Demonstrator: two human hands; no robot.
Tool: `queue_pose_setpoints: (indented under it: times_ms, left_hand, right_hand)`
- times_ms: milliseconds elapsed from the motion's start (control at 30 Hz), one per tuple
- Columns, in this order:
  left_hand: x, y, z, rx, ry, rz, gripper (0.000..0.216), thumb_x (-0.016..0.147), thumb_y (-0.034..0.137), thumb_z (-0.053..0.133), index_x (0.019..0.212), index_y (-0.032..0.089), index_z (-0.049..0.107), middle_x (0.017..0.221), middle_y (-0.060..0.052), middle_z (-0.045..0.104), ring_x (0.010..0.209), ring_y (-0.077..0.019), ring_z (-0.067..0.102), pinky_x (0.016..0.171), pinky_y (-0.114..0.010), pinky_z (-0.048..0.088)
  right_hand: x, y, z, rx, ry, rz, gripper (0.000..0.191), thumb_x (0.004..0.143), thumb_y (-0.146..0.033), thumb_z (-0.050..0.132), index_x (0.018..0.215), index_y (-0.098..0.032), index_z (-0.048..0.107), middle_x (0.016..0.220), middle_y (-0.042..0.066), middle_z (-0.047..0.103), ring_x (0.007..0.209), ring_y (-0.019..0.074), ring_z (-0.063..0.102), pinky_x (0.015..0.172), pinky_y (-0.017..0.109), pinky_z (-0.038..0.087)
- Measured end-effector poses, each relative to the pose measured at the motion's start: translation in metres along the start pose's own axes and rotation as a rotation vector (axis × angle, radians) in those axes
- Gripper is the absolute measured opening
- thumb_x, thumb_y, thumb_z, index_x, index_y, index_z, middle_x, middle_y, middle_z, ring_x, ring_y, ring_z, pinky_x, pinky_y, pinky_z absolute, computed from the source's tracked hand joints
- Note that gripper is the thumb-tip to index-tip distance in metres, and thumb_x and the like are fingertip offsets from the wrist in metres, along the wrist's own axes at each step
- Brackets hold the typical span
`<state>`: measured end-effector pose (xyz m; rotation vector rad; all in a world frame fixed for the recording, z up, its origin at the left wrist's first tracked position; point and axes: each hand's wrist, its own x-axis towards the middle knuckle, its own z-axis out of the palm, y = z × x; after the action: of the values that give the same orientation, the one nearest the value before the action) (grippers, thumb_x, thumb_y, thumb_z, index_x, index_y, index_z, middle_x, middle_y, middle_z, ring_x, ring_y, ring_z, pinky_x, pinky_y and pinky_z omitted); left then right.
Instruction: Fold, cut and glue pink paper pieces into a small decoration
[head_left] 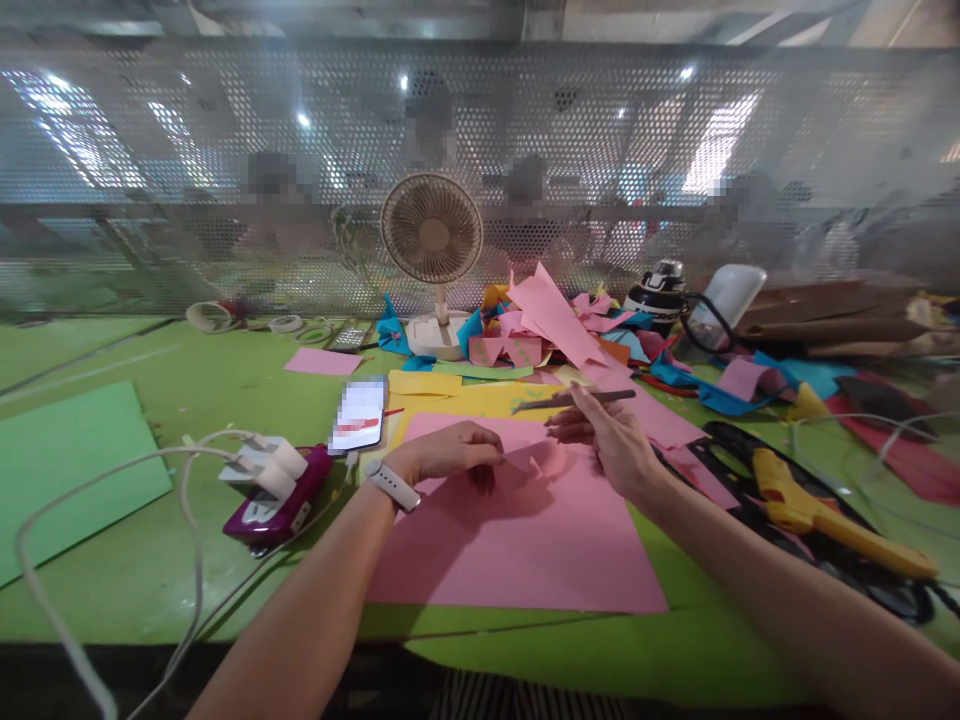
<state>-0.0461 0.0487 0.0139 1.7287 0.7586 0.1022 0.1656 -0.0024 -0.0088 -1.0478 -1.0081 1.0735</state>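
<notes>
A large pink paper sheet [510, 560] lies on the green table in front of me. My left hand [457, 455], with a white band at the wrist, is over its upper part with fingers curled down. Whatever those fingertips may hold is hidden. A small curled pink paper piece [553, 462] is between my hands, close to the right fingers. My right hand [604, 435] grips a slim dark pen-like tool [611, 397] between thumb and fingers, its thin end pointing left. Yellow paper [495, 398] shows behind the pink sheet.
A small fan [433, 232] stands behind a heap of paper scraps [551, 315]. At left are a phone [358, 415], a purple power strip [281, 505] with cables, and green paper [75, 470]. A yellow glue gun [817, 510] lies at right. Bottle [658, 298] stands behind.
</notes>
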Motion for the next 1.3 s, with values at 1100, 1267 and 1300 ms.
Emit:
queue_pose_setpoints:
  times_ms: [1100,1267,1300]
  left_hand:
    - [-0.0036,0.0046,0.0020,-0.041,-0.003,0.074,0.010,0.076,0.020,0.052,0.068,0.015,0.054,0.058,0.000,0.062,0.059,-0.0137,0.061,0.058,-0.023,0.045]
    - [-0.0035,0.0041,0.0020,-0.042,-0.003,0.085,0.009,0.076,0.020,0.051,0.069,0.015,0.055,0.059,0.000,0.062,0.059,-0.0136,0.061,0.058,-0.022,0.045]
    - [-0.0037,0.0045,0.0020,-0.041,-0.001,0.083,0.009,0.075,0.020,0.051,0.069,0.015,0.055,0.059,0.000,0.062,0.059,-0.0138,0.062,0.058,-0.023,0.045]
  right_hand:
    - [-0.0075,0.0077,-0.0033,-0.680,-0.411,-0.384,0.019,0.084,-0.033,0.054,0.098,-0.022,0.063,0.081,0.003,0.063,0.083,0.0180,0.056,0.075,0.031,0.043]
    - [-0.0080,0.0068,-0.0030,-0.678,-0.413,-0.403,0.019,0.084,-0.031,0.055,0.099,-0.023,0.063,0.080,0.002,0.062,0.082,0.0172,0.057,0.076,0.031,0.043]
    - [-0.0080,0.0064,-0.0029,-0.681,-0.413,-0.405,0.019,0.084,-0.032,0.055,0.099,-0.023,0.063,0.080,0.002,0.062,0.082,0.0172,0.057,0.076,0.031,0.043]
